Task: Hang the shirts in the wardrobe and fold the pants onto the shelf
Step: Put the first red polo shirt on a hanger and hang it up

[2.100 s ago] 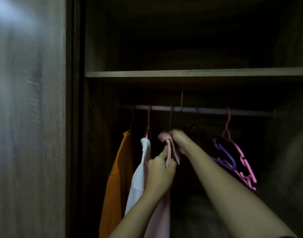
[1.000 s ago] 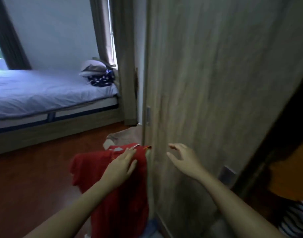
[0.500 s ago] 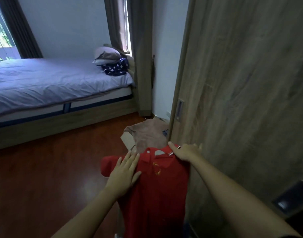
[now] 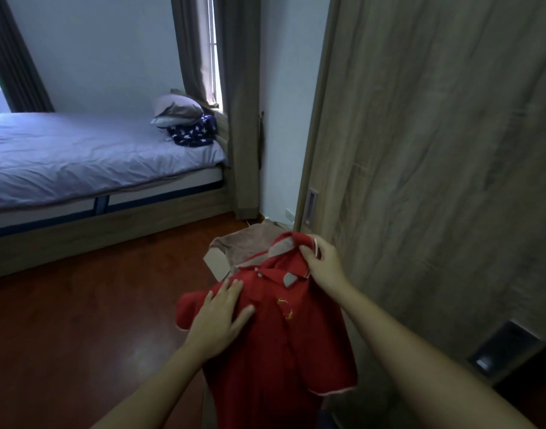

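Beside wardrobe door (image 4: 436,150), cardboard box (image 4: 216,265) holds brown garment (image 4: 247,246); right hand (image 4: 323,264) pinches red shirt (image 4: 281,335)

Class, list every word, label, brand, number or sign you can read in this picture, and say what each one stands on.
No readable text anywhere.
Red polo shirt: small gold embroidery on the chest, not letters that can be made out.
Navy cloth on the bed: white stars only, no words.
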`<state>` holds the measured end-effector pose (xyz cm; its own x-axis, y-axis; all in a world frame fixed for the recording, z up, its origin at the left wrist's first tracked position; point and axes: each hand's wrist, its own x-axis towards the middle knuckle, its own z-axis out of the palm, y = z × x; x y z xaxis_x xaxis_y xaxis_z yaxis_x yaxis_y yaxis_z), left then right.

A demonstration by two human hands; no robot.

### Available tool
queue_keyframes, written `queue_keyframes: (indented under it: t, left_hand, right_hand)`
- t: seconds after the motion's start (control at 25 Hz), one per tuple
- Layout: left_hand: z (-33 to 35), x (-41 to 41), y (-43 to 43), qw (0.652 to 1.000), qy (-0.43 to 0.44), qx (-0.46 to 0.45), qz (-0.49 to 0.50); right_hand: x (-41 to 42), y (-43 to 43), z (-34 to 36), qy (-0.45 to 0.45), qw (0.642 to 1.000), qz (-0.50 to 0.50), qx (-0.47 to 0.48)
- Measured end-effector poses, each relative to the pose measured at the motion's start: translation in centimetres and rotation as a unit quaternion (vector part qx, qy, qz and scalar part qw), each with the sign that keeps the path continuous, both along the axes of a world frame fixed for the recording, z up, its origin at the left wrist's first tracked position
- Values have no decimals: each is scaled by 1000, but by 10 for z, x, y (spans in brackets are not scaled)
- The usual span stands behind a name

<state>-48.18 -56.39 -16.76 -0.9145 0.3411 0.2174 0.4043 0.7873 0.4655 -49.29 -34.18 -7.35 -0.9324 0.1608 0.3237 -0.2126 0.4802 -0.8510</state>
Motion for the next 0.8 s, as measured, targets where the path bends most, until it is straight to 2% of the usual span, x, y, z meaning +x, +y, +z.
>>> queue_keyframes:
  t: [0.04,0.08,0.12,0.2,0.28,0.36,0.44,0.48,0.6,0.72,0.8]
  left_hand:
    - [19,3,6,994,6,98,37]
    - [43,5,13,981,44,175,66]
    - [66,2,19,969,91,219,63]
    - [116,0,32,959,134,245,-58]
    - [168,3,45,948,99,202,-223]
    - [204,17,61,923,13,180,-339]
    - [213,27,75,886,-95,236,-388]
    - [210,34,84,877,-120,248,-394]
    - [181,46,108,891,-100,196,-397]
    - [162,47,126,892,-125,198,-385]
    - [172,50,130,876,-154,241,-389]
  right_hand:
    - [10,1,16,20,997,35,-67]
    - [20,2,33,39,993,63,-96]
    - [30,2,49,55,988,94,-112]
    - [59,4,81,64,977,157,-128]
    - [90,8,104,61,969,192,-141]
    - [121,16,124,80,966,166,-181]
    - [146,29,142,109,960,112,-230]
    - [161,39,152,128,958,79,-244]
    - [202,70,172,170,952,-24,-254]
    - [244,104,167,160,962,-111,-193]
    - [272,128,159,129,981,-130,-68]
